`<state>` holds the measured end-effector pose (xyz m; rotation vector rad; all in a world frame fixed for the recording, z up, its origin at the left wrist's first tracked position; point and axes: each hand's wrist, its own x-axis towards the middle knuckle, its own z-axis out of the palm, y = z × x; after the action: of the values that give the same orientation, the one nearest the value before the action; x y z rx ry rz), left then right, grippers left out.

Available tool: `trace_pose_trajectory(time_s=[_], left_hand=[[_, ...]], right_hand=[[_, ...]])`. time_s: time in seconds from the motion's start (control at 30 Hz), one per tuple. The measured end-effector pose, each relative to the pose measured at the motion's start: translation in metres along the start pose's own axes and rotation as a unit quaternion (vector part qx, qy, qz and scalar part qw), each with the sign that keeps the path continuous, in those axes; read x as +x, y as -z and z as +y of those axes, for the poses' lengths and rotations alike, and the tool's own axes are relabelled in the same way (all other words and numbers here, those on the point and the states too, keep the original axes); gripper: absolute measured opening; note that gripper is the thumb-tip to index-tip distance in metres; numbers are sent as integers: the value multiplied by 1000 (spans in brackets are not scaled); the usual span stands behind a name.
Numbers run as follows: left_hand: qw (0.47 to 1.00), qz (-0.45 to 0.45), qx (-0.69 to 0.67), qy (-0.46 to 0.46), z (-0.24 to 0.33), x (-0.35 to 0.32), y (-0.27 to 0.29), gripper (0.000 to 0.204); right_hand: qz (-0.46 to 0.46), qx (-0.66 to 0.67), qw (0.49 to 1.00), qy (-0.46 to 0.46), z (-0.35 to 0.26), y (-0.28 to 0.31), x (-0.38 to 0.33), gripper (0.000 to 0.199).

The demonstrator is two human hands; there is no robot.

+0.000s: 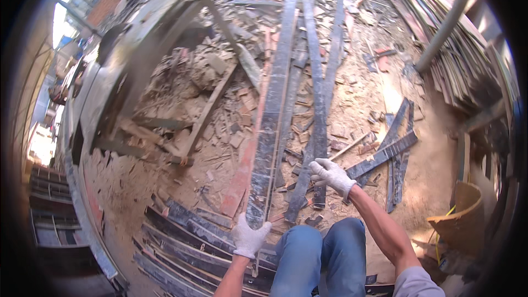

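My left hand [249, 237], in a white work glove, grips the near end of a long dark wooden plank [273, 104] that stretches away from me over the rubble. My right hand [330, 175], also gloved, is closed around the near end of a second long dark plank [317, 77] lying beside the first. Both planks are worn and dusty. My knees in blue jeans [319, 258] show below the hands.
Broken wood, brick bits and sandy debris [220, 126] cover the ground. Stacked dark boards [181, 242] lie at the lower left, more boards [462, 55] are piled at the right by a grey pipe [443, 27]. Short dark planks [393, 154] lie right of my hand.
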<state>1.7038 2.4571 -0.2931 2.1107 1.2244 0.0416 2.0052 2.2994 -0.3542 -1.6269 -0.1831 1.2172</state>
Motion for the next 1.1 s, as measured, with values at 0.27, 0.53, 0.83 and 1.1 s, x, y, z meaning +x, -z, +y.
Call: trace_pose_trajectory(time_s=[0.27, 0.53, 0.83, 1.1], left_hand=[[983, 76, 161, -50, 52, -248, 232, 53], [940, 266, 211, -18, 110, -396, 383, 69], [984, 155, -82, -30, 99, -337, 529, 48], [950, 99, -274, -109, -14, -228, 592, 44]], right_hand=[[26, 344, 937, -56, -203, -165, -201, 69], [-77, 289, 953, 45, -322, -244, -392, 40], [-242, 231, 904, 267, -525, -362, -459, 51], [-76, 65, 891, 444, -590, -566, -444, 75]])
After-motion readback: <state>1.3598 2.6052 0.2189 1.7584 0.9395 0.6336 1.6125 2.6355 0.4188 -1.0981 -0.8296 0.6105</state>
